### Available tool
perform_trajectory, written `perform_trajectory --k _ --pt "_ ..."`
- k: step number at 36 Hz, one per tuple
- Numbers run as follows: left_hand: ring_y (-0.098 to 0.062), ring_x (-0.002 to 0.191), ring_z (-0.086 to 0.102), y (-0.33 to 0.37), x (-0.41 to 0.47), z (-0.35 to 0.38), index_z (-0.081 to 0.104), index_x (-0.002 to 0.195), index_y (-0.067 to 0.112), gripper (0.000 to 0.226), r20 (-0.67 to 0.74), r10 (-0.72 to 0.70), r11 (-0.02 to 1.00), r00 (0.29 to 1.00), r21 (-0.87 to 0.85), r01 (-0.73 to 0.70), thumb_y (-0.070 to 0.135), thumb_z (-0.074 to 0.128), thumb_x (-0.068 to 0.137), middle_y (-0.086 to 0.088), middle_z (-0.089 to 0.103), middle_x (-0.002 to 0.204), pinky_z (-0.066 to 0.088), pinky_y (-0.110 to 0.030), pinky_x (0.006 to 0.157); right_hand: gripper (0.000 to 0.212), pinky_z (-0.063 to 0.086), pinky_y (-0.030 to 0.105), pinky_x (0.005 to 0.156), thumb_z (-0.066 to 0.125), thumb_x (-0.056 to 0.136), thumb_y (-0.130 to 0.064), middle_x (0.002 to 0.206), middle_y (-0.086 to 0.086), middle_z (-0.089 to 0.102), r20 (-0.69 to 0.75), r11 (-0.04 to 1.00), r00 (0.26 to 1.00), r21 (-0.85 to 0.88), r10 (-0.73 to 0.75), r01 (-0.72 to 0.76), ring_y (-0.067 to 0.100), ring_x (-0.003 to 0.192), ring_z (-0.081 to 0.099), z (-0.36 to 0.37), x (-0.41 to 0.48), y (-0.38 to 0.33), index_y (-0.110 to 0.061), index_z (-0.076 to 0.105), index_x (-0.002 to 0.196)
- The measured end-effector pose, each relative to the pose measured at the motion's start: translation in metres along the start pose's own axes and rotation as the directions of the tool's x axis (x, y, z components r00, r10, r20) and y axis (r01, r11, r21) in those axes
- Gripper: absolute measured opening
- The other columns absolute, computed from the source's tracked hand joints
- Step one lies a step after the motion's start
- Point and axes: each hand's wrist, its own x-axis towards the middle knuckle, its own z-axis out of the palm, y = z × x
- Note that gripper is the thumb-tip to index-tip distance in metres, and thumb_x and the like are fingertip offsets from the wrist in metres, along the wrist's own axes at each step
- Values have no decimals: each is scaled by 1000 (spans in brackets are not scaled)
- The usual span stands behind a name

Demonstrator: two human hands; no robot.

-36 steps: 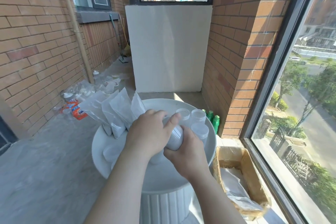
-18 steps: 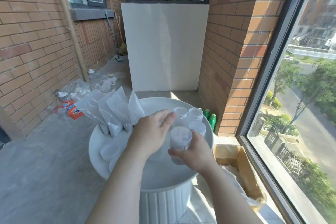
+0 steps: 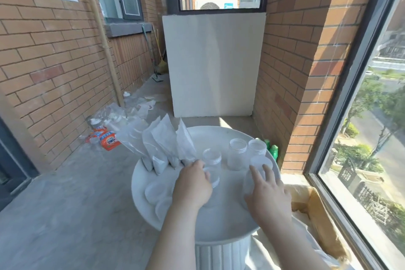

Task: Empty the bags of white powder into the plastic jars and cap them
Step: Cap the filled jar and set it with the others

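Two bare forearms rise from the bottom edge, hands side by side near the centre of the frame.

The left hand (image 3: 192,184) sits just left of centre with its back to the camera, forearm climbing from the bottom middle. Its fingers curl down round the side of an open jar (image 3: 212,160). The right hand (image 3: 268,193) lies to the right and slightly lower, forearm entering from the lower right. Its fingers (image 3: 254,173) are spread and nearly straight, laid against a capped jar (image 3: 260,163). The two hands are apart.

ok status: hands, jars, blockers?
Left hand grips open jar. Right hand rests open on capped jar. Two more jars uncapped; bags beside, nothing blocking.
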Motion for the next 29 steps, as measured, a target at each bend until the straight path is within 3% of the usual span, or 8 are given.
perform_trajectory --k 6,11,14,16,18,20,23,29 --pt "-26 124 51 4 7 9 49 133 16 35 59 -9 995 998 -97 14 31 38 103 -5 57 136 42 -34 96 88 24 47 114 53 89 -65 166 7 3 -26 999 999 -26 25 -26 33 150 12 -21 21 -19 -37 4 157" --pt "-29 110 58 6 7 2 50 116 16 25 3 -45 994 999 -99 45 30 34 104 -5 64 118 46 -35 85 56 29 46 111 44 100 -53 159 2 31 -151 992 986 87 -74 88 32 142 29 -43 64 -39 -32 34 151" --pt "-28 94 55 5 7 0 47 101 17 20 15 -62 993 998 -98 63 29 31 104 -5 63 105 43 -34 75 34 41 36 90 41 104 -39 134 -3 58 -189 960 958 138 -215 243 27 122 51 -43 93 -52 -27 61 129" --pt "-27 89 52 3 9 -1 46 95 18 18 20 -75 991 997 -108 76 25 32 103 -5 62 104 40 -33 71 31 40 32 70 40 105 -34 101 -3 65 -138 914 937 216 -321 345 25 100 56 -42 104 -70 -21 66 94" --pt "-26 95 56 0 10 -2 49 97 16 17 43 -98 990 994 -99 102 22 34 101 -5 63 107 43 -32 72 43 38 32 62 35 106 -39 77 0 58 -14 900 927 237 -374 366 27 85 54 -37 109 -88 -14 53 76" --pt "-26 100 59 -3 12 -3 54 101 16 19 65 -132 983 989 -120 139 19 36 96 -3 63 107 48 -34 77 57 48 35 77 26 106 -49 94 6 68 124 907 917 246 -378 341 28 94 60 -30 115 -101 -8 64 95" --pt "-27 100 59 -7 12 -8 54 105 17 21 59 -166 978 984 -121 172 20 35 96 -4 62 108 47 -34 75 67 47 40 99 22 105 -56 117 8 69 227 927 915 254 -335 276 27 109 61 -23 117 -108 -9 68 118" --pt "-27 91 56 -14 13 -23 54 111 17 26 -58 -266 952 962 -171 253 15 38 91 -2 61 106 42 -32 68 59 52 31 83 30 103 -59 88 -9 74 285 884 884 401 -370 240 15 84 69 -23 107 -102 -21 74 96"
